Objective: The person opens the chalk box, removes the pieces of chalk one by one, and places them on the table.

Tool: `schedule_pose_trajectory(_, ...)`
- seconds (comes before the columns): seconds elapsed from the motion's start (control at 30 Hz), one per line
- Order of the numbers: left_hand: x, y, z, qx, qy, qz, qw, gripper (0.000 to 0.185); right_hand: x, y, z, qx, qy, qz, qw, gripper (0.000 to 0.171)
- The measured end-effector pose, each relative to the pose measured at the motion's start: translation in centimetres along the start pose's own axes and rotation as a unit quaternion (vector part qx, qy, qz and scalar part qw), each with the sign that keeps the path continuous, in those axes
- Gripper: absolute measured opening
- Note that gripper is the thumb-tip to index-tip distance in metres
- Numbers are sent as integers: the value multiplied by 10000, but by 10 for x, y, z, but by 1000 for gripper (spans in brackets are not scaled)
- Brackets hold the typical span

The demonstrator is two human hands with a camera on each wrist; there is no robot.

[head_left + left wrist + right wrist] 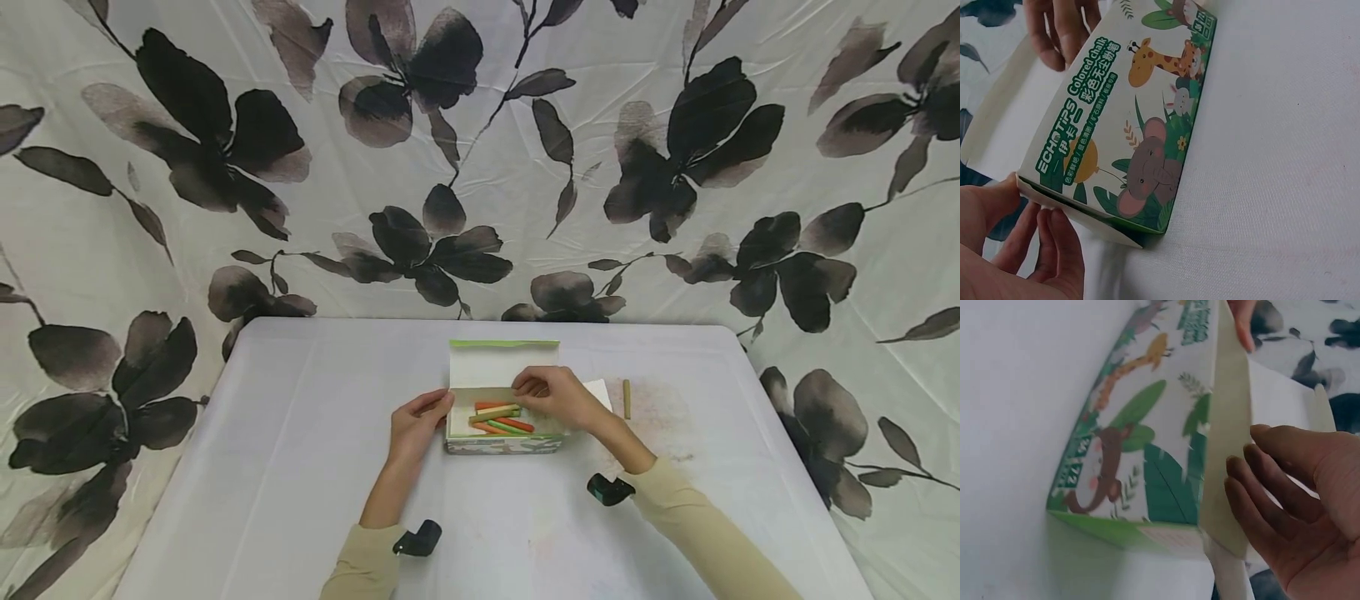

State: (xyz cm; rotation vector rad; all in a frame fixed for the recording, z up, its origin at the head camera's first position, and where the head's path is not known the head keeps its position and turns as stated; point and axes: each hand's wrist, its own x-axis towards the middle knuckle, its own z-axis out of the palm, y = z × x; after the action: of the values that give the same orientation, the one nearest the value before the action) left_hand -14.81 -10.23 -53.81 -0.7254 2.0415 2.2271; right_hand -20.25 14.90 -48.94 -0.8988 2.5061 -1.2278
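While the open chalk box (504, 421) sits at the centre of the white table (300, 467), low in the middle of the head view, the left hand (417, 423) rests against the box's left end. Its fingers are curled loosely round that end flap; the left wrist view shows fingertips (1054, 231) at the box's lower left corner, probably steadying it so it does not slide. Printed on the side there are a giraffe, an elephant and the words "Colored Chalk". Inside lie several sticks of chalk (501, 418), orange, green and pale yellow, side by side. The lid (504, 363) stands upright at the back, leaving the tray clear to reach into. Just right of centre, the right hand (557, 396) reaches over the box's upper right edge, fingers bent down toward the end of the pale stick; whether it actually pinches that stick I cannot tell. In the right wrist view its fingers (1260, 487) lie fairly straight beside the box wall. Farther right, a single olive-coloured chalk stick (627, 398) lies alone on the table, apart from the box.
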Motion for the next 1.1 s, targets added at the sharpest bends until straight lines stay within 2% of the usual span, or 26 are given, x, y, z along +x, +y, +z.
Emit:
schedule_pose_trajectory(0.13, 0, 0, 0, -23, -4, 17, 10000, 35, 5, 1, 13, -143, -189, -217, 9995, 17)
schedule_pose_trajectory(0.27, 0, 0, 0, -32, -38, 22, 10000, 36, 8, -2, 23, -319, -377, -236, 9985, 17)
schedule_pose_trajectory(0.4, 0, 0, 0, 0, -56, 17, 10000, 36, 10, -5, 31, -890, -493, -329, 9943, 20)
schedule_pose_trajectory(0.63, 1, 0, 0, -73, -64, 41, 9999, 34, 16, -10, 44, -1888, -696, -458, 9785, 24)
schedule_pose_trajectory(0.9, 3, -1, -1, -185, -169, 61, 9997, 34, 22, -15, 56, -3239, -607, -955, 9393, 16)
schedule_pose_trajectory(1.1, 4, -3, -3, -167, -227, 82, 9996, 36, 29, -16, 61, -4127, -656, -1321, 8988, 9)
